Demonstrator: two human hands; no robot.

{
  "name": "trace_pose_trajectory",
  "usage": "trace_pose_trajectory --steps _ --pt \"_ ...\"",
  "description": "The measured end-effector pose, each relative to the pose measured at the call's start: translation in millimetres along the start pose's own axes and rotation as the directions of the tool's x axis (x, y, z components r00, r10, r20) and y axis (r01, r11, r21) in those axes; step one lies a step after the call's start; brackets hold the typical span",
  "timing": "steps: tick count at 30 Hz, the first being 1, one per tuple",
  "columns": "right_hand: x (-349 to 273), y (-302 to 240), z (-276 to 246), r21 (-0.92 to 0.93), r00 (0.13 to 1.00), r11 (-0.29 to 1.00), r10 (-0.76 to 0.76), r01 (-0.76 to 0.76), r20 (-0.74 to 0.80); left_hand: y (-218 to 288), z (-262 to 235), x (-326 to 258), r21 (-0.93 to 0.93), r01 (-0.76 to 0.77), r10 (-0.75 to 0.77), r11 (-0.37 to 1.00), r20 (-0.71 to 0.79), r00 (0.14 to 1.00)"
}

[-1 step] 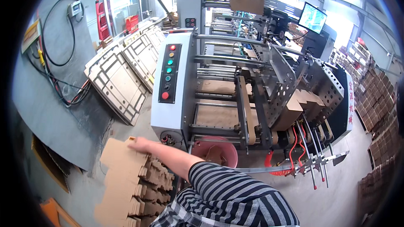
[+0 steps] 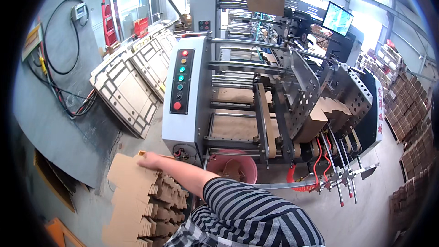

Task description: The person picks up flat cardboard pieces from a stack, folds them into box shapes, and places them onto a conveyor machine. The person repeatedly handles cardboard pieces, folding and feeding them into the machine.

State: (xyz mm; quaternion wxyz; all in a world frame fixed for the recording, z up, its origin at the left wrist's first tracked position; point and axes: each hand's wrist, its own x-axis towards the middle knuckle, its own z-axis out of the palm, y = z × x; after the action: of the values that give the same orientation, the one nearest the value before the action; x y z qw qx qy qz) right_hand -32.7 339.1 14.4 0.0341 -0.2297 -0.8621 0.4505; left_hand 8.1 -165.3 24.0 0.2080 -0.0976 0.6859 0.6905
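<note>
My right hand (image 2: 149, 161) reaches across to the lower left, its fingers closed on the far edge of the top flat cardboard box blank (image 2: 130, 187). That brown blank lies on a stack of similar die-cut blanks (image 2: 167, 194), whose notched, layered edges face my body. The undersides of my fingertips are hidden. A yellow-orange edge (image 2: 141, 153) shows just beyond the fingers. My left hand is not in view.
Ahead stands a long carton machine with a button panel (image 2: 182, 82), belts (image 2: 266, 123) and loaded cardboard (image 2: 320, 116). A pink tub (image 2: 249, 169) sits beneath it. Metal rods (image 2: 336, 169) stick out toward me. Flat die boards (image 2: 123, 91) lean at left; stacked cartons (image 2: 404, 105) stand at right.
The whole view has shifted slightly. My right hand stays at the edge of the stack, with only a very small movement toward me.
</note>
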Motion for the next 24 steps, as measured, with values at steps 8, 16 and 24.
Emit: trace_pose_trajectory --steps 8,16,24 --pt "-6.1 -1.6 -9.9 0.013 0.999 1.000 0.024 -0.025 0.033 -4.8 34.2 -7.4 -0.029 -0.076 0.078 0.997 0.057 0.995" --pt "-35.4 -28.6 -28.7 -0.043 0.989 0.997 0.074 -0.069 0.127 -2.4 63.6 -15.1 0.001 -0.097 0.097 0.995 -0.057 0.994" --pt "-16.4 1.0 -19.9 0.210 0.982 0.971 0.077 -0.114 0.173 -16.3 25.1 8.2 -0.074 -0.138 0.140 0.988 0.025 0.990"
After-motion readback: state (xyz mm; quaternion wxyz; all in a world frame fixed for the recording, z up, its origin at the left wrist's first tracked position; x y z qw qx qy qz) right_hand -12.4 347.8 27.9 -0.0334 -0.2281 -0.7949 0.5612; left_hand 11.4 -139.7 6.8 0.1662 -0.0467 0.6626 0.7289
